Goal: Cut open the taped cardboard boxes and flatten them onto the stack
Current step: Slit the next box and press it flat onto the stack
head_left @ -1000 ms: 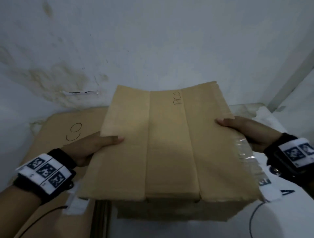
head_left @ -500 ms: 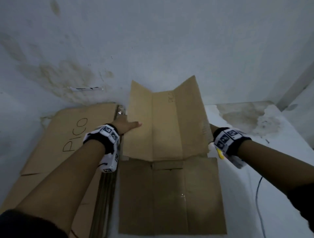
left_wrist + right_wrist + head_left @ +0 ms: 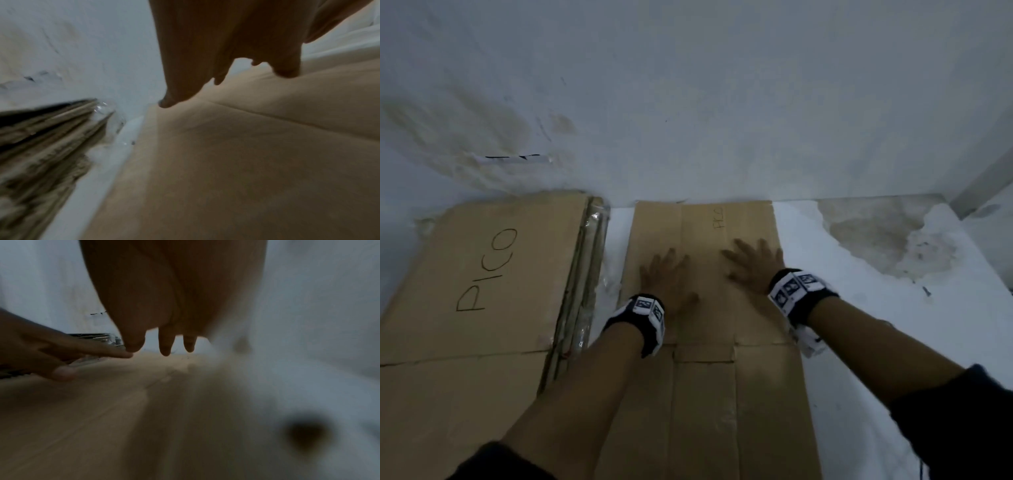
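Observation:
A flattened brown cardboard box [image 3: 709, 394] marked "PICO" lies on the white surface, its far edge against the wall. Both hands lie flat on its far half with fingers spread: my left hand [image 3: 667, 277] on the left panel, my right hand [image 3: 753, 267] on the right panel. In the left wrist view my left hand [image 3: 226, 65] hovers palm-down over the cardboard [image 3: 246, 162]. The right wrist view is blurred; my right hand [image 3: 164, 340] points at the cardboard [image 3: 92, 418], with the left hand [image 3: 51, 356] beside it. To the left lies the stack of flattened boxes [image 3: 476, 291], also marked "PICO".
A stained white wall [image 3: 688, 102] rises right behind the cardboard. The white surface [image 3: 893, 308] extends to the right, with a brown stain [image 3: 876, 236] near the back corner. Clear tape [image 3: 592, 222] hangs on the stack's right edge.
The box was held up folded, then opened out and laid down. Its raised far flaps are now pressed flat, and both hands have moved from its side edges onto its top face.

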